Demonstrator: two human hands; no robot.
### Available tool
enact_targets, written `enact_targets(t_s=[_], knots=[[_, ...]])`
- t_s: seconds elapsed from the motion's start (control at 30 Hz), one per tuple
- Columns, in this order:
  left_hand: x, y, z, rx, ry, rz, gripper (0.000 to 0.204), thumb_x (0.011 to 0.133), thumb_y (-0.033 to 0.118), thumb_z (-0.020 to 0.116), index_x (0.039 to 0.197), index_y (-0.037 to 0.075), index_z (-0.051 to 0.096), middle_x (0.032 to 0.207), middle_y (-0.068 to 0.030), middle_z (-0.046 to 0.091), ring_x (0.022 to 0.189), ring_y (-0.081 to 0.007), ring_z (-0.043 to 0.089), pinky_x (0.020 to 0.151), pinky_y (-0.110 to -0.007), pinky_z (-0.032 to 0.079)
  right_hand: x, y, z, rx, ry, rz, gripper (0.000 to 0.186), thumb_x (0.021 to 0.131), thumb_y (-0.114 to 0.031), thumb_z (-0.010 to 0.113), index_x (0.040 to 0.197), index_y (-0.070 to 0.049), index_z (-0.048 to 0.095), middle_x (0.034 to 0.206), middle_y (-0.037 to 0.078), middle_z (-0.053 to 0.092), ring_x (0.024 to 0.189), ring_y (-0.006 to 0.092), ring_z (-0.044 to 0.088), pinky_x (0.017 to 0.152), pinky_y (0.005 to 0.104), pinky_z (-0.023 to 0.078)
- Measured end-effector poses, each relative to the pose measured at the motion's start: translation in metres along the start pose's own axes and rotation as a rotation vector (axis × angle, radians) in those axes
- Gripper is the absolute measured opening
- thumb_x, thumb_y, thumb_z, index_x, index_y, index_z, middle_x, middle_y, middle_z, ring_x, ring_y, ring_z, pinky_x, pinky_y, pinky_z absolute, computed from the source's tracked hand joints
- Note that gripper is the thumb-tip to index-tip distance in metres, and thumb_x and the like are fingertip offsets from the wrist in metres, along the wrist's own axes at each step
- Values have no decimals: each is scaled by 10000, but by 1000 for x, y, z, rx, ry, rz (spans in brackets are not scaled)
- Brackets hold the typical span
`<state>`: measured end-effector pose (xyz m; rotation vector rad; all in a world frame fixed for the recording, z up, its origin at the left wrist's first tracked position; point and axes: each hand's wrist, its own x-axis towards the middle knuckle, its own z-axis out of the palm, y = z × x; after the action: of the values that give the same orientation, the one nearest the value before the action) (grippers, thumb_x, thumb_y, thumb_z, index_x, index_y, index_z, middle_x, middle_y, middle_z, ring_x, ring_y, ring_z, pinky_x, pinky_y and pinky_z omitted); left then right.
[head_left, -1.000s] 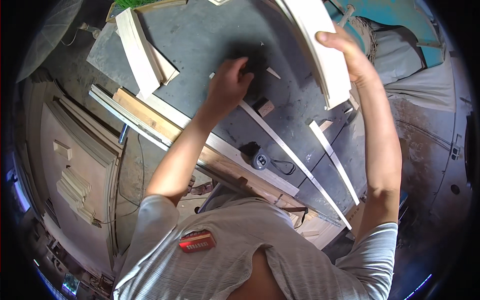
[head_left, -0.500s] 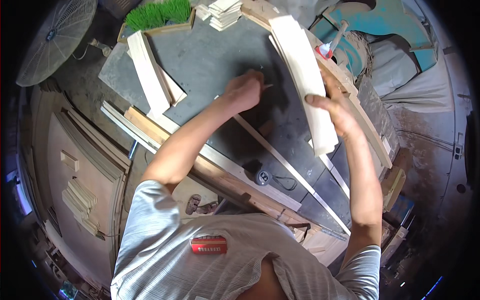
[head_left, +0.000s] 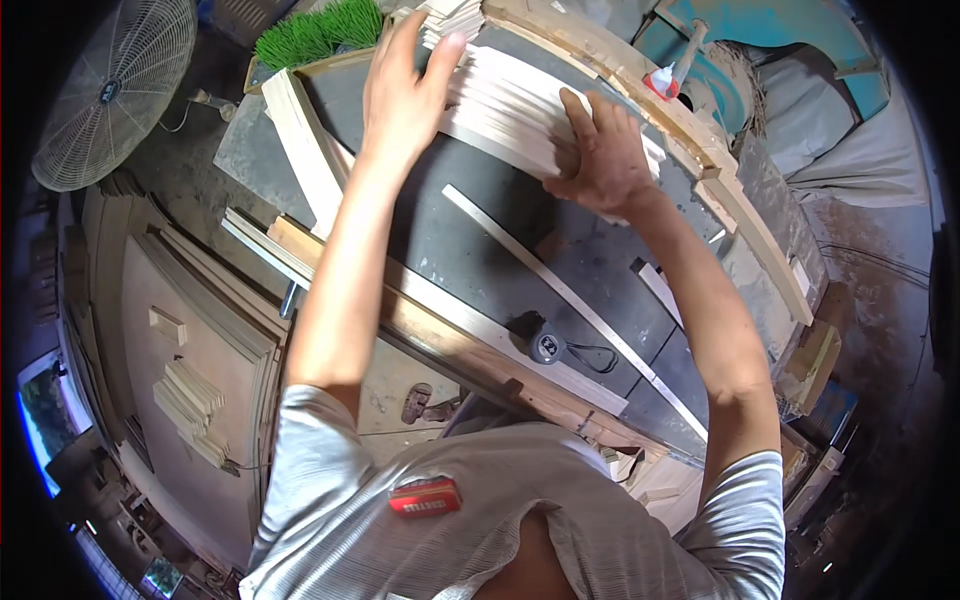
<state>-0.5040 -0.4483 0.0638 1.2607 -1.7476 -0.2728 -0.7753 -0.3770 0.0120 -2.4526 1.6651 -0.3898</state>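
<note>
Several pale wooden strips (head_left: 505,105) lie side by side in a fanned bundle across the far part of the dark worktable (head_left: 430,235). At their left end is my left hand (head_left: 405,100), its fingers stretched and its thumb held apart beside the strip ends. My right hand (head_left: 610,155) lies over the right end, fingers across the strips and thumb on the near edge. Nearer to me, a thin light strip (head_left: 570,305) runs diagonally over the tabletop. A round grey tape measure (head_left: 546,346) with a dark cord sits beside it.
Other pale boards (head_left: 305,150) lie crossed at the table's left, near a box of green artificial grass (head_left: 318,38). Long wooden rails (head_left: 745,225) edge the right side. A red-and-white glue bottle (head_left: 662,82) stands there. A fan (head_left: 115,90) is at far left.
The bundle has turned from upright in view to lying crosswise, farther left, and its strips have fanned out. My left hand has moved away from me and opened at the bundle's left end.
</note>
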Motion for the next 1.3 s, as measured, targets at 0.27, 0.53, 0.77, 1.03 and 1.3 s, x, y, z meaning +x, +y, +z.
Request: enact_targets(t_s=[0.27, 0.53, 0.77, 1.03, 1.3], knots=[[-60, -83, 53, -206, -152, -589, 852, 1020, 596, 658, 1594, -8, 479, 1585, -259, 546, 1462, -388, 543, 1181, -444, 450, 3, 10, 53, -105, -51, -72, 1208, 663, -496, 938, 1653, -126, 353, 1621, 212, 390, 1470, 415, 416, 1216, 510, 346], [-49, -102, 63, -509, -408, -621, 687, 963, 480, 801, 1520, 116, 630, 1141, -49, 696, 795, -91, 562, 677, -267, 481, 0, 13, 51, -61, -113, -5, 1183, 684, -557, 899, 1650, -112, 380, 1600, 258, 430, 1473, 436, 430, 1231, 557, 306], [-53, -90, 60, -452, -454, -624, 631, 990, 366, 807, 1546, 147, 608, 1061, 25, 673, 849, -61, 572, 730, -213, 453, -16, 18, 62, -20, 67, 7, 1117, 783, -656, 826, 1632, -62, 407, 1679, 258, 368, 1556, 442, 353, 1282, 621, 223], [-51, -97, 67, -504, -447, -607, 617, 984, 383, 809, 1511, 132, 607, 1170, -22, 687, 978, -108, 624, 832, -243, 489, -51, 58, 97, 1018, 576, 714, 497, 1086, -336, 682, 1457, -14, 601, 1247, 113, 692, 1096, 147, 634, 925, 280, 503], [-57, -121, 63, -570, -388, -634, 656, 1032, 358, 755, 1580, 85, 519, 1412, -113, 660, 1278, -211, 627, 1089, -333, 498, -45, 31, 88, 1034, 426, 745, 545, 1032, -333, 738, 1490, -75, 595, 1279, 133, 686, 1126, 210, 630, 963, 350, 531]])
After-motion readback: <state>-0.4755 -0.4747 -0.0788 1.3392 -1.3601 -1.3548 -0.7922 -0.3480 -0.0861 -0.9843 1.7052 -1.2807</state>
